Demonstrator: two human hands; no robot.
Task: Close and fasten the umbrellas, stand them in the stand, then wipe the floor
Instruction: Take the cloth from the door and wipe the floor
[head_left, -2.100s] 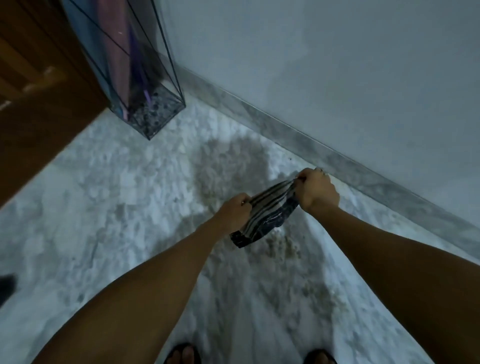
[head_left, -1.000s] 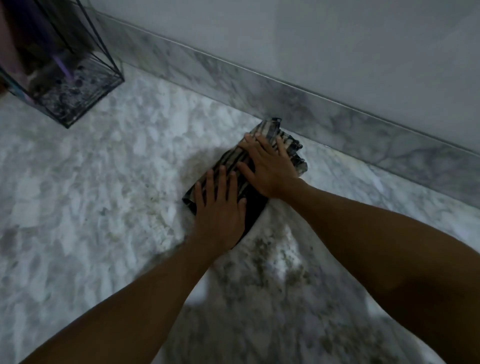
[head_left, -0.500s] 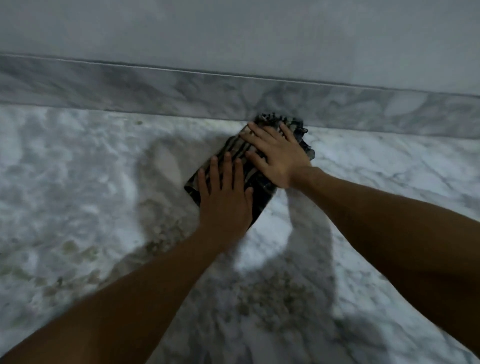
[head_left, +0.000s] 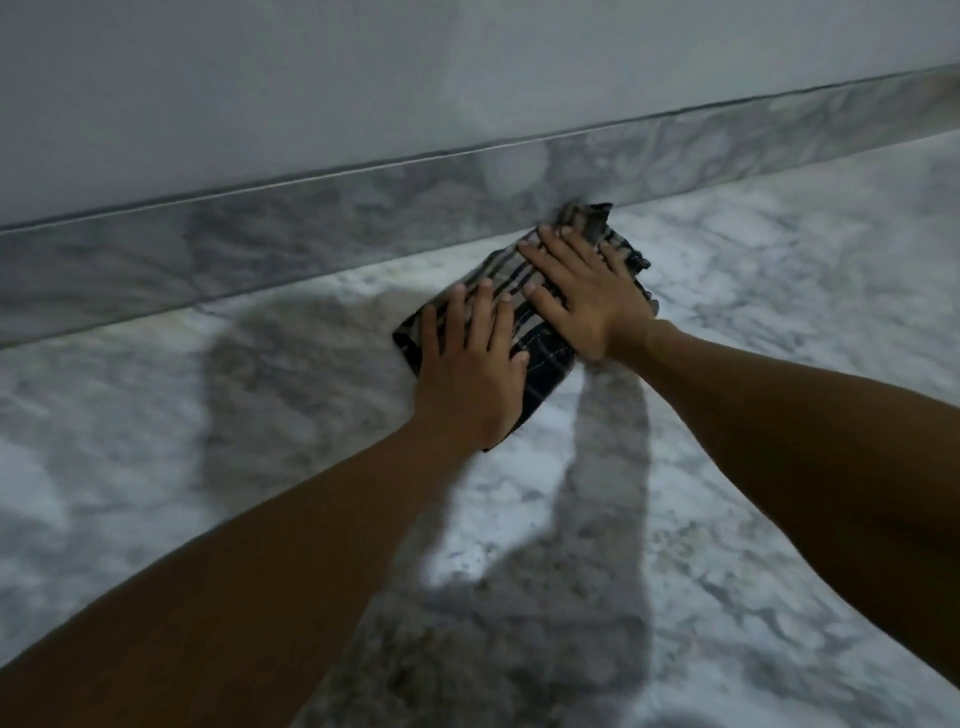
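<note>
Cloth (head_left: 540, 358) slid right along skirting (head_left: 260, 244), left hand (head_left: 467, 379), right hand (head_left: 587, 296) pressing flat, fingers straight

cloth (head_left: 540, 358) on floor (head_left: 779, 322) | touching skirting (head_left: 260, 244) | both hands on it

Left hand (head_left: 470, 387) and right hand (head_left: 587, 293) flat on a striped cloth (head_left: 545, 358) — marble floor (head_left: 208, 441), just beside the skirting (head_left: 260, 244).
</note>
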